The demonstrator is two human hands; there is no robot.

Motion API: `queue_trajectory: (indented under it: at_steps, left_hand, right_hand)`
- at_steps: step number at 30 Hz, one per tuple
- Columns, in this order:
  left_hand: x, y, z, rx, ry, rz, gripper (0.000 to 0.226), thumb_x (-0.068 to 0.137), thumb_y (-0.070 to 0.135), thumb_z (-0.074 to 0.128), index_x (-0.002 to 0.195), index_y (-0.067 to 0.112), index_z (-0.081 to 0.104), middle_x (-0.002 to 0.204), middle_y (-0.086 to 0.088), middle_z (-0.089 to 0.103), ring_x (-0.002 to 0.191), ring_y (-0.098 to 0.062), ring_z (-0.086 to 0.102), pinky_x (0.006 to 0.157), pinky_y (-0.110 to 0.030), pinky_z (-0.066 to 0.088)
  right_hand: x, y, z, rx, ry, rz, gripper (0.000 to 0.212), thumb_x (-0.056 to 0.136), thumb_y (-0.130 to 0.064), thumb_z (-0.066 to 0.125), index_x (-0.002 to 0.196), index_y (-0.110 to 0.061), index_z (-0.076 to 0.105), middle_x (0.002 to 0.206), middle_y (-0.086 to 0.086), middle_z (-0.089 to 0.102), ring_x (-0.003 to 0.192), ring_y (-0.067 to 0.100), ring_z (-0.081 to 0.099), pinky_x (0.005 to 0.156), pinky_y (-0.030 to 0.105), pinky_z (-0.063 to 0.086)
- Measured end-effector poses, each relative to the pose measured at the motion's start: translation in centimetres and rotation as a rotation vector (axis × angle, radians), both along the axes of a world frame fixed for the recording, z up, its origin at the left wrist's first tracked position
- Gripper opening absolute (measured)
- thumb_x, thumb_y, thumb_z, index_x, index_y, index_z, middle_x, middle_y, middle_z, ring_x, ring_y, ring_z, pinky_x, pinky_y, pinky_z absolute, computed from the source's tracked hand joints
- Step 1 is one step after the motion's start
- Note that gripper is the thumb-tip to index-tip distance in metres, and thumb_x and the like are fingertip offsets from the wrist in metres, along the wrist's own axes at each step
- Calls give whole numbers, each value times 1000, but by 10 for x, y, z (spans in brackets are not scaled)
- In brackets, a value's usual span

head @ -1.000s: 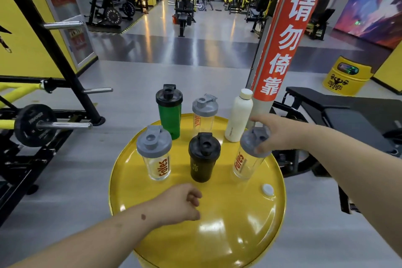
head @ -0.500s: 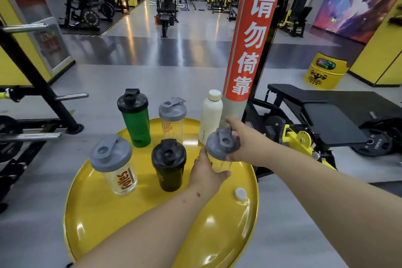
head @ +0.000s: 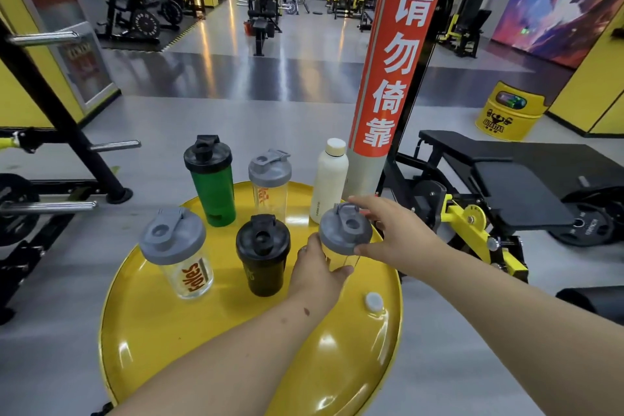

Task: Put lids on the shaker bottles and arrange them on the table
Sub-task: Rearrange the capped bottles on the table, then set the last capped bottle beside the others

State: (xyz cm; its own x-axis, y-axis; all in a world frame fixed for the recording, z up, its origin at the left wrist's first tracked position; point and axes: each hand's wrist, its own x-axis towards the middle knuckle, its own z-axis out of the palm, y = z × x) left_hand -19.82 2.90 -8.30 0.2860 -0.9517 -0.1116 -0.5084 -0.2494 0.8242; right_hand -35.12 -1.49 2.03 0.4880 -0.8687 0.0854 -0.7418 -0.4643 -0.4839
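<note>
On the round yellow table [head: 175, 341] stand several lidded bottles. My left hand [head: 315, 275] wraps the clear body of a shaker at the right of the front row, and my right hand [head: 400, 235] grips its grey lid [head: 344, 230]. To the left stand a black shaker [head: 263, 260] and a clear shaker with orange lettering [head: 177, 252]. Behind them are a green shaker with a black lid [head: 211, 181], a clear shaker with a grey lid [head: 270, 184] and a white bottle [head: 329, 179].
A small white cap [head: 373, 301] lies on the table near its right edge. A red and grey pillar [head: 388, 78] rises just behind the table. A black weight bench [head: 499, 172] stands to the right, a barbell rack [head: 50, 152] to the left.
My left hand came up from the table's middle and took hold of the right front shaker's body. My right hand stays on its lid. The view shifted slightly.
</note>
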Motion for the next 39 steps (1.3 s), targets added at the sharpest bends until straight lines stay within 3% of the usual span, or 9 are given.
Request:
queue_trajectory:
  at_steps: [6,17,21,24,26,30,34,36,39]
  left_hand:
    - [-1,0,4,17,19,23,65,81,38,82,131,23,44,113,-4,58,89,-18,55,73,-30,48]
    - [-2,7,10,13,17,10,72,81,38,82,138,24,42,121,-2,58,93,-15,53,82,-29,52]
    - [-3,11,17,90,40,-26,96,83,31,80,157,22,19,140,-2,53,118,-21,59,91,-31,53]
    - [-1,23,33,187,88,-32,101,88,17,69,162,24,1,149,-3,48,124,-27,57,77,-29,52]
    - [6,36,47,184,167,-38,92,88,10,62,161,23,7,146,-1,48,121,-25,56,72,-27,50]
    - [38,53,86,49,328,-10,63,87,1,60,142,22,40,127,9,53,110,-12,55,90,-33,54]
    - [89,28,132,-134,158,80,49,85,2,54,127,27,51,118,10,58,97,-8,60,79,-31,56]
    - [114,-2,146,-131,105,153,47,90,4,52,133,24,52,121,5,61,93,-13,62,73,-28,54]
    - [140,-51,157,-38,63,205,51,96,5,48,145,17,48,141,-9,53,115,-31,60,94,-39,53]
  right_hand:
    - [10,-1,5,73,-33,-12,79,71,-19,83,137,-39,45,125,-14,59,112,10,60,88,34,59]
    - [12,3,10,148,-19,-41,77,68,-18,81,132,-36,42,120,-9,58,105,11,62,81,30,60]
    - [13,5,21,170,-1,-33,77,74,-15,70,142,-32,38,135,-2,54,119,19,58,86,32,57]
    - [26,4,46,99,9,-91,76,84,-11,64,152,-25,34,150,0,47,135,24,47,94,31,47]
    - [46,-3,64,-19,-37,-118,71,86,-14,62,151,-24,37,148,1,50,133,25,50,98,37,48]
    - [109,-33,85,-46,-26,-59,58,90,-21,60,146,-24,46,143,4,56,129,24,53,103,39,46]
    - [164,-68,82,67,153,-30,56,94,-19,57,149,-16,45,147,11,53,129,29,53,98,29,42]
    - [180,-82,78,51,284,-18,49,98,-20,55,145,-7,48,144,16,53,128,32,53,98,31,42]
    - [192,-94,72,108,430,-22,39,102,-18,52,139,-2,52,136,18,58,116,33,58,88,34,43]
